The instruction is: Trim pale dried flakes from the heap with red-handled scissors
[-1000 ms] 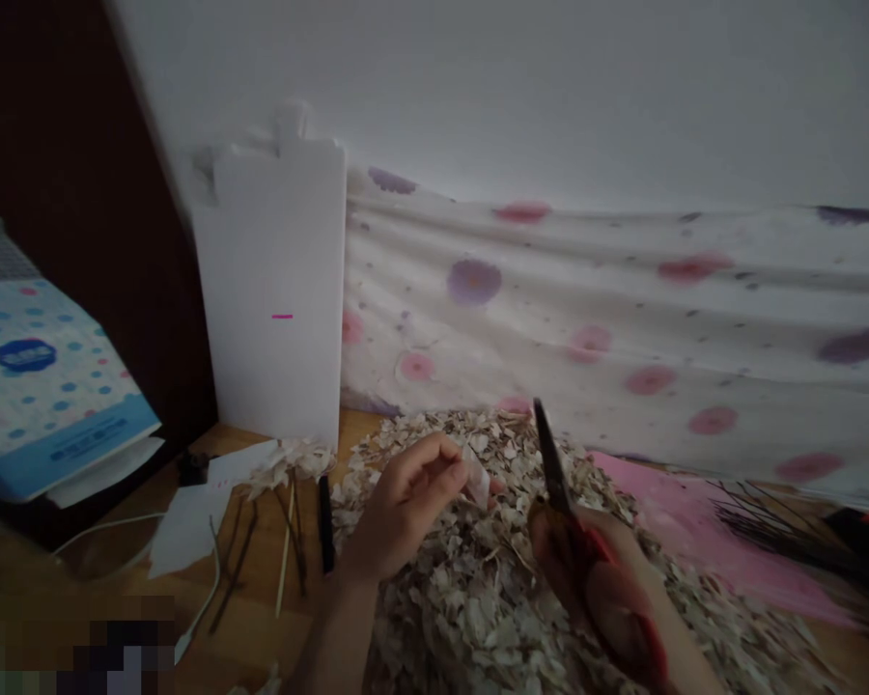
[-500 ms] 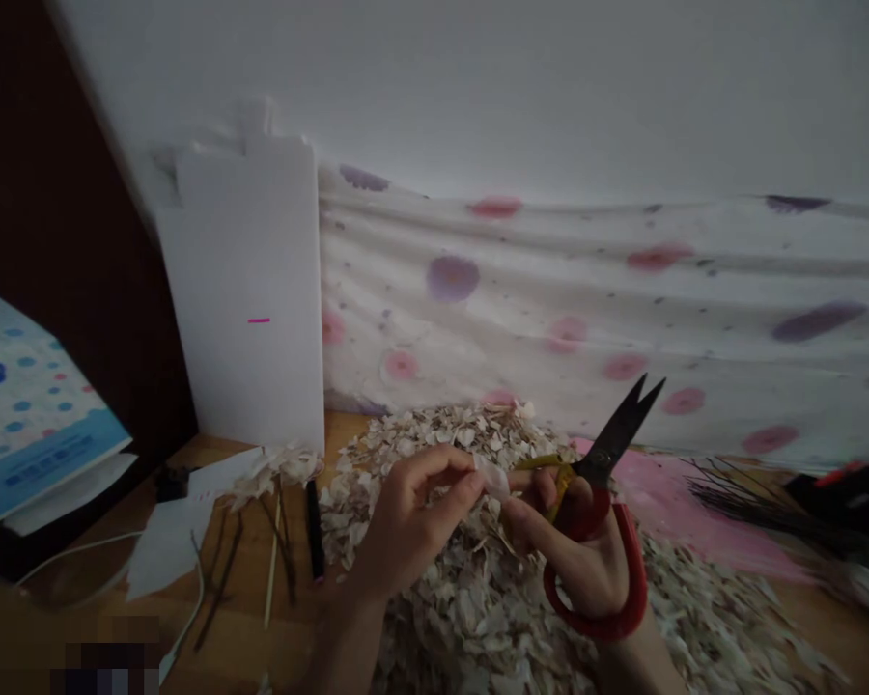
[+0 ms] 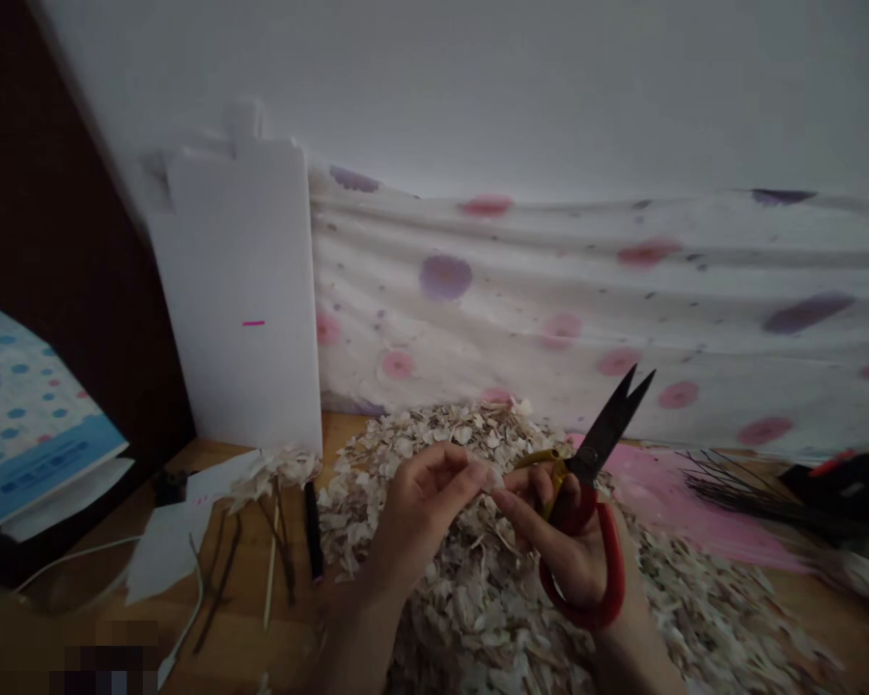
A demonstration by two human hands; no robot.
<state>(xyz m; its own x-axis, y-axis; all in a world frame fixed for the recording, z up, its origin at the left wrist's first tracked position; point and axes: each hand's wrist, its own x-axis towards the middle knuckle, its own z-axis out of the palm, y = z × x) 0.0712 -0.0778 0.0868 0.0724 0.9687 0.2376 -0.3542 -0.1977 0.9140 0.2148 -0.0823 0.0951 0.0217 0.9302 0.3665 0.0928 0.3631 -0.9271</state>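
Above a heap of pale dried petals (image 3: pixel 470 598), my two hands meet at the fingertips. My left hand (image 3: pixel 434 497) pinches a small whitish petal (image 3: pixel 490 477) between thumb and finger. On my right hand (image 3: pixel 569 541) hang scissors (image 3: pixel 604 434) with red and yellow handles, their dark blades slightly apart and pointing up and away. The thumb and forefinger of that hand touch the petal's other side. How much of the petal lies under the fingers is hidden.
To the left are a petal flower (image 3: pixel 279 473) with thin dark sticks, a black pen (image 3: pixel 313 531), white paper (image 3: pixel 170 541) and a cable. A white board (image 3: pixel 242 290) stands behind. Dark wires (image 3: pixel 745 497) lie on pink sheeting (image 3: pixel 666 483) at right.
My right hand with the scissors has moved slightly left, closer to my left hand. Less of the petal shows between the fingertips. The view has shifted a little.
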